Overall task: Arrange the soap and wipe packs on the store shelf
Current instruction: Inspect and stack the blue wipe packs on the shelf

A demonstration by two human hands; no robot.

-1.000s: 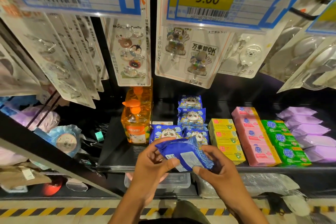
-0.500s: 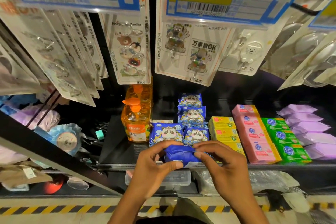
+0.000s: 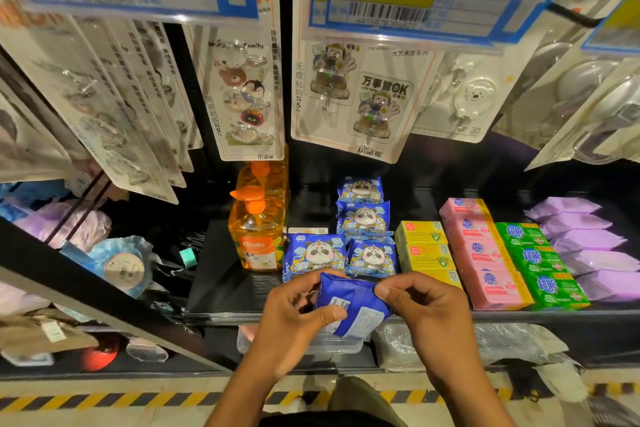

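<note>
Pack in hand: I hold one blue wipe pack over the front edge of the shelf, label side towards me, just in front of the panda-faced packs
Why so: I judge it needs turning face-up to match that row
Left hand: thumb and curled fingers pinch the pack's left side
Right hand: fingertips pinch its upper right corner
Soap boxes: yellow, pink and green rows to the right, untouched

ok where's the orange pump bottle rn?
Head view, left of centre on the shelf: the orange pump bottle stands just left of the blue panda wipe packs.
</note>
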